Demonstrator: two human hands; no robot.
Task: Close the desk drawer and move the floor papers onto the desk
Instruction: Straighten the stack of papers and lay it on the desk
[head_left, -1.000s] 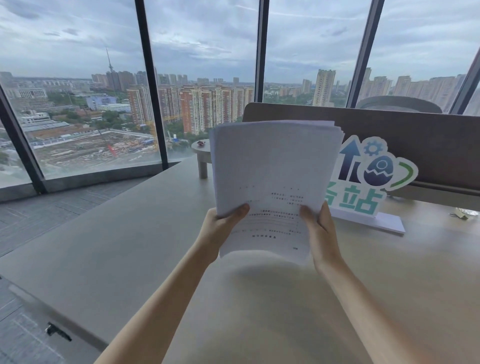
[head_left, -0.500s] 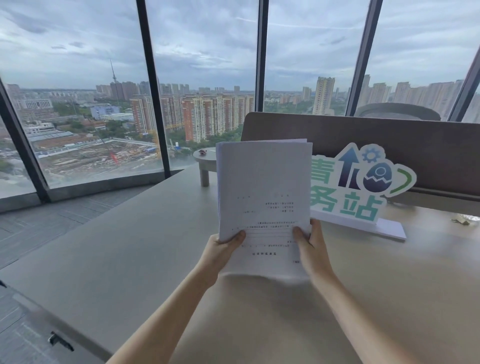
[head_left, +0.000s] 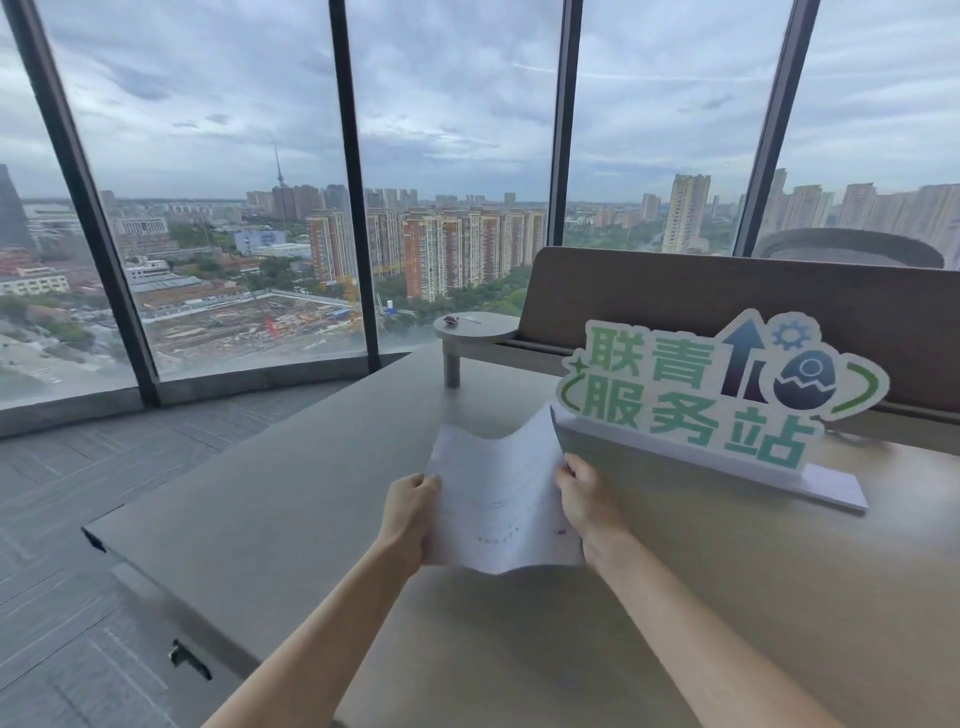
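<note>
both hands out in front of us, each gripping one side edge of the papers (head_left: 501, 499). left hand (head_left: 410, 514) pinches the left edge, fingers curled under and thumb on top; right hand (head_left: 587, 506) clamps the right edge the same way. we note the stack is tipped nearly flat, low over the desk (head_left: 291, 519), sagging in the middle so its far edge curves down between two raised corners. we cannot tell whether the near edge touches the desk top; a soft shadow lies just under it. faint lines of print on the top sheet, too small to read.

just beyond the papers, to the right, a green and white sign (head_left: 711, 395) stands upright on its flat white base; the far right corner of the stack comes close to that base. behind the sign, a brown divider panel (head_left: 727, 296) runs along the back of the desk, with a small round shelf (head_left: 475, 327) on a post at its left end.

lower left, below the desk edge, a dark drawer handle (head_left: 189, 660) shows against the grey front. tall windows (head_left: 208, 156) ahead, city and overcast sky outside.
</note>
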